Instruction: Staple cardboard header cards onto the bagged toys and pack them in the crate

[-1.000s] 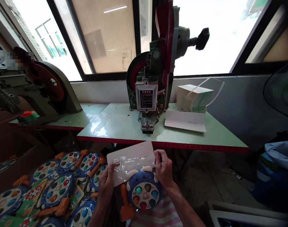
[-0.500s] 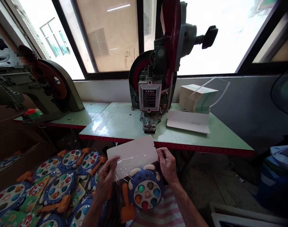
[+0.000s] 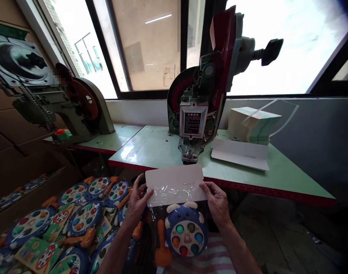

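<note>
A white header card (image 3: 174, 182) lies across the top of a clear plastic bag, just below the machine's head. In the bag hang a blue animal-shaped toy (image 3: 186, 228) with coloured knobs and an orange toy hammer (image 3: 163, 247). My left hand (image 3: 139, 198) pinches the card's left end, thumb on the near face. At the right end, my right hand (image 3: 216, 198) grips the card and bag edge between thumb and fingers. A small staple-like mark shows near the card's right side. Straight ahead stands a green and red stapling machine (image 3: 193, 121).
On the green table (image 3: 151, 144) a folded white card (image 3: 239, 154) lies before a strapped stack of cards (image 3: 253, 121). A second machine (image 3: 85, 106) stands left. Several bagged toys (image 3: 85, 219) are heaped at lower left.
The card has become more level and now faces me squarely. My left hand has shifted its hold to the card's left end. The view has turned a little left.
</note>
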`<state>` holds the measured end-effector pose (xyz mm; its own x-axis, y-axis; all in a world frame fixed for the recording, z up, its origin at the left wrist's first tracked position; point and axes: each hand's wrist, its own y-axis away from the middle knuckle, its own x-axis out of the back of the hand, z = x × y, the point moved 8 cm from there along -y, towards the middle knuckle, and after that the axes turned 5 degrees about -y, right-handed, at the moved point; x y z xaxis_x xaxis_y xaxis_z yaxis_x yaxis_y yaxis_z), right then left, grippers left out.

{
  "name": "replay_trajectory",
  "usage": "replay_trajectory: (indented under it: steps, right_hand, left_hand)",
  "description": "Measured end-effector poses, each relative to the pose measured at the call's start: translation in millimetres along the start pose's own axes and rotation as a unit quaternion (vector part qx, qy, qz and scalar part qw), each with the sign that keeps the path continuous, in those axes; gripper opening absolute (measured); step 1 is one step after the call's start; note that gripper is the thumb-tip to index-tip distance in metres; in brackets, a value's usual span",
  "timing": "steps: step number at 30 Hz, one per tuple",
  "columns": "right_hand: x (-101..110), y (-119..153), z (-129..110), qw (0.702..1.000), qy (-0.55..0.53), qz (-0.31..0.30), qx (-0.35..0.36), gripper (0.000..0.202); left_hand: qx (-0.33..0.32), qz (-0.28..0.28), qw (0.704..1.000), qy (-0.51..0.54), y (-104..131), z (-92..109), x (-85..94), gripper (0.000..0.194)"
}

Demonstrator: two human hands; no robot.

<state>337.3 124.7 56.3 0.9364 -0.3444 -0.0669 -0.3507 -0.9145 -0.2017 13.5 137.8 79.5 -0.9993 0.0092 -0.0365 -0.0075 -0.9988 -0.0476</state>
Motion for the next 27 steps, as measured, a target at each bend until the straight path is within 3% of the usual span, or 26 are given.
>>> replay_trajectory:
  steps: [3, 5, 10, 13, 19, 27]
  right_hand:
    - [2, 2, -2, 1.000, -0.002, 0.002, 0.002, 0.042]
    - [2, 2, -1, 1.000, -0.012, 0.000, -0.004, 0.040]
    - [4, 0, -2, 0.999, -0.034, -0.006, -0.002, 0.039]
    - [5, -1, -2, 1.000, -0.026, -0.006, -0.001, 0.039]
    - [6, -1, -3, 1.000, -0.015, -0.008, 0.002, 0.041]
    - [9, 0, -17, 0.997, 0.061, 0.024, 0.037, 0.041]
  left_hand:
    - [0.056, 0.020, 0.998, 0.010, 3, -21, -0.2, 0.062]
    - [0.056, 0.012, 0.998, 0.016, 5, -24, -1.3, 0.052]
    - [0.022, 0.016, 1.000, -0.002, 4, -12, -0.7, 0.060]
    - [0.019, 0.006, 1.000, 0.007, 3, -11, -6.2, 0.053]
    - [0.009, 0.042, 0.999, -0.008, 3, -12, -8.8, 0.045]
    - [-0.005, 0.060, 0.998, -0.025, 5, -11, -6.7, 0.048]
